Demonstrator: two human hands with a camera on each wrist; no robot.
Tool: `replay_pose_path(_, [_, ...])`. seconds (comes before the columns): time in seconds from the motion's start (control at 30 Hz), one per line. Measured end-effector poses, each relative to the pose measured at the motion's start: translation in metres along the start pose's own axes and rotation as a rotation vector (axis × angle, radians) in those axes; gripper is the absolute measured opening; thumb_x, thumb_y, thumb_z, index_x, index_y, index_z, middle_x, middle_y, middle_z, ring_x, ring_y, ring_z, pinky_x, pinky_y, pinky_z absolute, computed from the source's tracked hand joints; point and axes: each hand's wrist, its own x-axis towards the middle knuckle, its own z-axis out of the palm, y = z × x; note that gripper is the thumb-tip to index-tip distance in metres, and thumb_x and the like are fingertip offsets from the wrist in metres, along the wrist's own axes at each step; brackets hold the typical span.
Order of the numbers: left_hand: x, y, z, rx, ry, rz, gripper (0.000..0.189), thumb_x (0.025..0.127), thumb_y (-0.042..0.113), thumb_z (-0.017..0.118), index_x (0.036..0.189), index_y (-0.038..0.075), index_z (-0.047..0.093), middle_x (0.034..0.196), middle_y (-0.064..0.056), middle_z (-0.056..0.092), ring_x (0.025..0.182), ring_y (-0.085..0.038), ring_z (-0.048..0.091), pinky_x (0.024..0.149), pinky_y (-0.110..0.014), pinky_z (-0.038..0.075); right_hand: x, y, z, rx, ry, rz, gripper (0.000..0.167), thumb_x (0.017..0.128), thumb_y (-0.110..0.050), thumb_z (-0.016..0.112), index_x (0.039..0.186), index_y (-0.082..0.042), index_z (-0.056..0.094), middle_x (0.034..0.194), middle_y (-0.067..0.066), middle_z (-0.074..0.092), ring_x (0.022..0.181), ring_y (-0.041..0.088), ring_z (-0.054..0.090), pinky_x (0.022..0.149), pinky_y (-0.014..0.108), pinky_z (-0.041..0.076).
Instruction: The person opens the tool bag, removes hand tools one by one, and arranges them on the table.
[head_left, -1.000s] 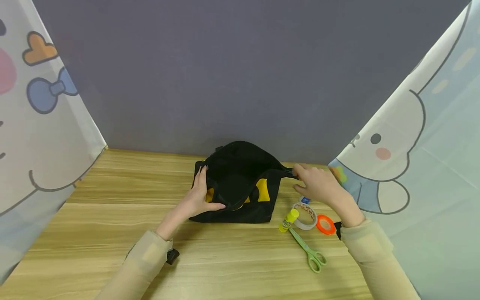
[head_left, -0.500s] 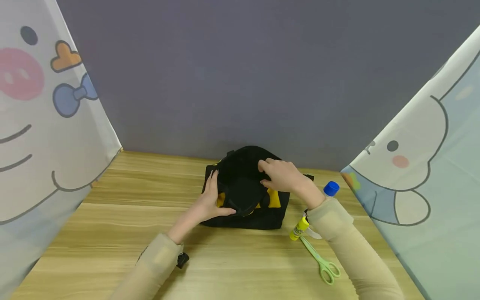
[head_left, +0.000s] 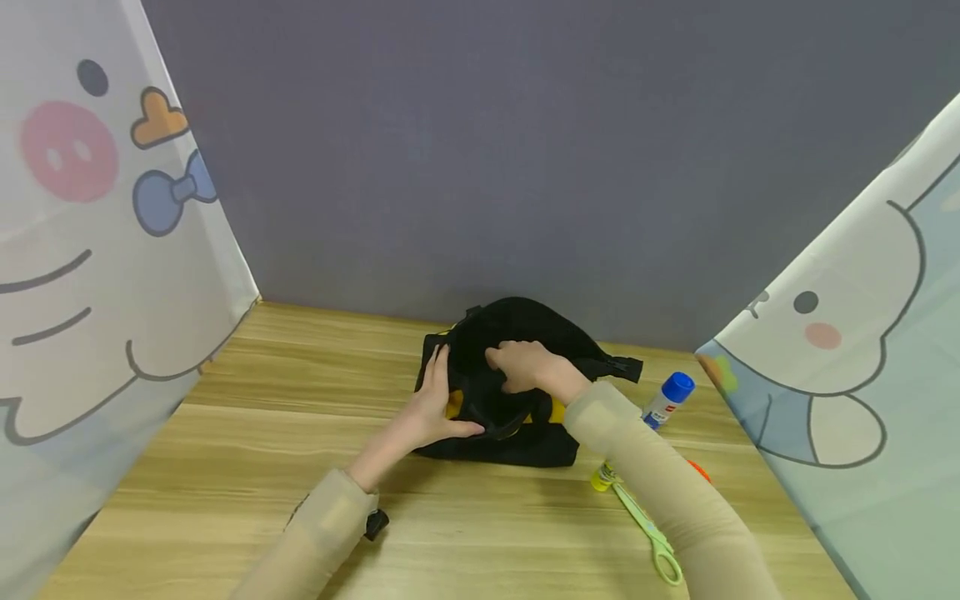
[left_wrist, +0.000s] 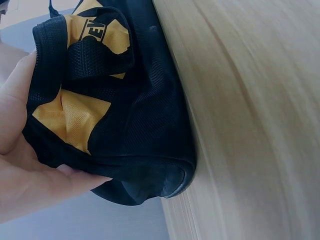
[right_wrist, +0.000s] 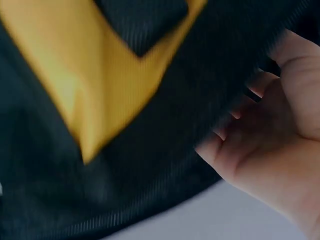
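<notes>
A black tool bag (head_left: pixel 495 451) with yellow panels stands at the back of the table, its zipped top gaping. My left hand (head_left: pixel 427 412) grips the bag's left end, fingers along the side and thumb at the front rim. In the left wrist view, the thumb and fingers of that hand (left_wrist: pixel 20 165) hold the edge beside a black webbing handle (left_wrist: pixel 95 60). My right hand (head_left: pixel 536 371) reaches down into the opening with bent fingers. In the right wrist view, the zip edge partly covers its fingers (right_wrist: pixel 260 85), and I cannot tell whether they hold anything.
Right of the bag stands a white glue stick with a blue cap (head_left: pixel 667 400). A yellow glue stick (head_left: pixel 602 477), green scissors (head_left: pixel 639 514) and an orange tape roll (head_left: pixel 699 470) lie partly under the right forearm. A grey wall (head_left: pixel 465 167) rises behind the table.
My right hand has left the bag's right zip end and moved left into the opening. The left hand keeps its hold on the left end. The head view has shifted slightly.
</notes>
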Motion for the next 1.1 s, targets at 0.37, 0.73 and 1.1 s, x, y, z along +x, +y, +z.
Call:
replay_pose_path(0.37, [-0.001,0.006,0.007,-0.007,-0.014,0.026,0.129,0.077,0.034,0.086,0.157,0.003,-0.010,0.164,-0.027,-0.012,0.148,-0.048,0.022,0.111,-0.057,0.040,0.020,-0.013,0.026,-0.031,-0.252,0.154,0.008,0.087,-0.015,0.074,0.086,-0.012,0.066,0.087,0.003,0.062,0.072,0.018,0.054,0.067,0.029,0.050])
replay_pose_path(0.73, [-0.001,0.009,0.006,-0.023,0.002,0.032,0.129,0.077,0.034,0.086,0.157,0.001,-0.009,0.163,-0.028,-0.011,0.148,-0.048,0.023,0.110,-0.057,0.041,0.021,-0.017,0.041,-0.001,-0.215,0.207,0.025,0.085,-0.005,0.074,0.064,-0.012,0.062,0.076,0.001,0.052,0.067,0.014,0.045,0.071,0.027,0.048])
replay_pose_path(1.1, [0.000,0.009,0.000,-0.033,0.033,0.017,0.126,0.080,0.036,0.083,0.157,0.002,-0.011,0.164,-0.027,-0.011,0.144,-0.049,0.031,0.105,-0.057,0.046,0.025,-0.032,0.033,0.108,-0.215,0.373,0.013,0.089,-0.004,0.067,0.077,-0.009,0.071,0.106,0.005,0.067,0.088,0.018,0.051,0.093,0.029,0.050])
